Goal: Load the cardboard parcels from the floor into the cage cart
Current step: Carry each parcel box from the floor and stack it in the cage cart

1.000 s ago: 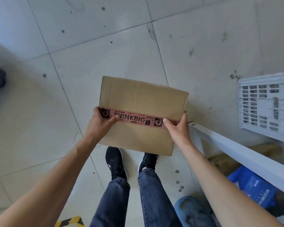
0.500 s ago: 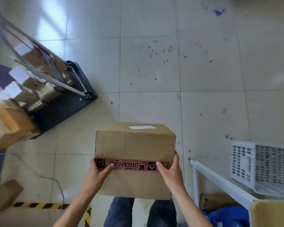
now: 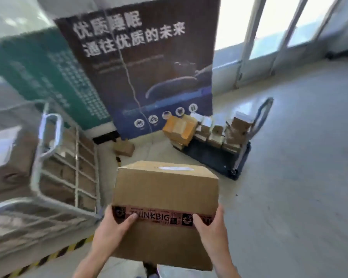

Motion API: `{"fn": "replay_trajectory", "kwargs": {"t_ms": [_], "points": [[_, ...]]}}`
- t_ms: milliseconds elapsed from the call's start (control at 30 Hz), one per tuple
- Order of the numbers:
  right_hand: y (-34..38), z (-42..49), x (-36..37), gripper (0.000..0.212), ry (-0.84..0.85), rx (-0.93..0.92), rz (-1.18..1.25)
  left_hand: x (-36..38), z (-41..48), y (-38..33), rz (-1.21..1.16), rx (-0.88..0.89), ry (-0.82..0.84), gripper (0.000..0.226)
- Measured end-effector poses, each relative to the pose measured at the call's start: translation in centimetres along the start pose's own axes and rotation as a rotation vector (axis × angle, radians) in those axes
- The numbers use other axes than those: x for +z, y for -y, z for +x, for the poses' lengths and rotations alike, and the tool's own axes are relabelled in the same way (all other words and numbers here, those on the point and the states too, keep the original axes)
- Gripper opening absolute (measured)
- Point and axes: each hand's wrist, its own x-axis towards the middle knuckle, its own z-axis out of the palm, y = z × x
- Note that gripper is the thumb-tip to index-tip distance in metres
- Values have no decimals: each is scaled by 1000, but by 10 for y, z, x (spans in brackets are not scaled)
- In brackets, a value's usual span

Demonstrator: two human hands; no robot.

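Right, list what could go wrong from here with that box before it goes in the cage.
1. The left hand and right hand hold the taped cardboard box only at its near end, thumbs on the tape, so the far end may tip down.
2. The box hides the floor just ahead, where a small parcel lies, a possible trip.
3. The cage cart sits to the left, its rail edge close, so the box could catch it in the swing.

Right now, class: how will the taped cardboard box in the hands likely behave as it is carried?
The cardboard box looks stiff: its faces stay flat. It is probably fairly light, since the left hand and right hand hold it by its sides only. It could slip, with nothing visibly supporting it underneath.
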Motion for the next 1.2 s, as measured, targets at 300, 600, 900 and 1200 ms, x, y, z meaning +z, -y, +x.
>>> {"fn": "replay_trajectory", "kwargs": {"t_ms": [300,600,900,1200], "points": [[161,-71,247,80,436,-425,-101,-239,-20,123,-326,-166,-574,72],[220,-168,470,79,533,-541,14,-440,22,233,-363,-122,-786,48],[337,-163,616,81,516,-724,131,-592,137,238,-372,151,-889,58],[395,-78,751,84,383,-832,147,-661,331,243,-628,267,-726,77]]}}
